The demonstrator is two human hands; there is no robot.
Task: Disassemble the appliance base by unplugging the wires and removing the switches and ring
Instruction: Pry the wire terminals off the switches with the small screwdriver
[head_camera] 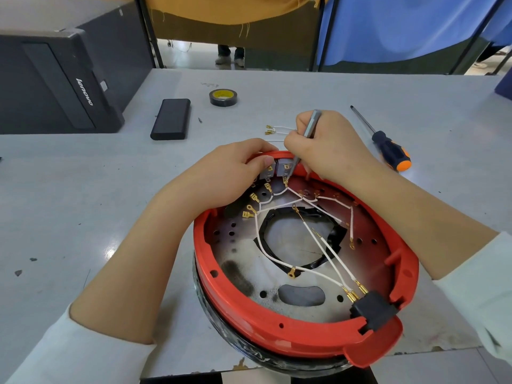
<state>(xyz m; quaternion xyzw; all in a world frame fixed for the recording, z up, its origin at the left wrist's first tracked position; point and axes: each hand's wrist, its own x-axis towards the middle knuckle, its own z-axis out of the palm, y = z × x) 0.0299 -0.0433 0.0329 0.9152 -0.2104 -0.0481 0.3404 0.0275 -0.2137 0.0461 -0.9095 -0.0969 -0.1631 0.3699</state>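
Two hands: right hand (pixel 329 151) angles tweezers (pixel 306 139) down onto switch (pixel 285 169).

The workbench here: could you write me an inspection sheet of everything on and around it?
Surface: grey table, scuffed.
Job's things: red ring on the appliance base; switches at its far rim.
Clutter: screwdriver, tape roll, black box.
Hands: left hand grips the rim by the switches; right hand holds a grey tool.
Cables: white wires, several unplugged; loose wires on table.
Surroundings: computer case, blue curtain.
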